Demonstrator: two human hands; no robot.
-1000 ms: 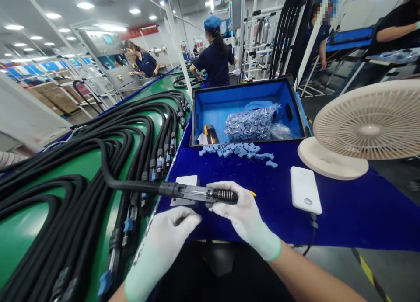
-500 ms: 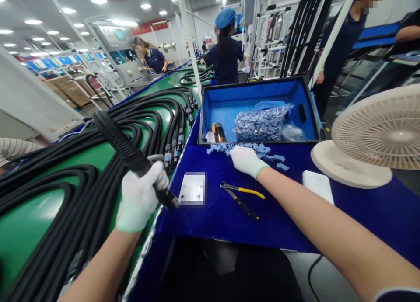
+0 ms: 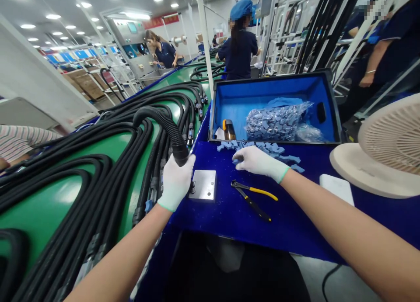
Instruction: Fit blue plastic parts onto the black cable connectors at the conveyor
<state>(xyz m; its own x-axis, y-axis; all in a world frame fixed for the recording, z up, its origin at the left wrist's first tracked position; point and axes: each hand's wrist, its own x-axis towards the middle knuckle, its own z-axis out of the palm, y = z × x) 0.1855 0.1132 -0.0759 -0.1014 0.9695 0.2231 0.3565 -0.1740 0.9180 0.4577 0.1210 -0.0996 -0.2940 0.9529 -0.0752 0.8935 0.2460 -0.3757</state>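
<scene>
The left hand wraps closed around a glossy black corrugated hose, arched beside a metal block; the right hand pinches a blue plastic clip. From here, the red banner's lettering is illegible.

Black ribbed hose arching down into the left hand, little blue piece poking from the right hand tbh.
</scene>
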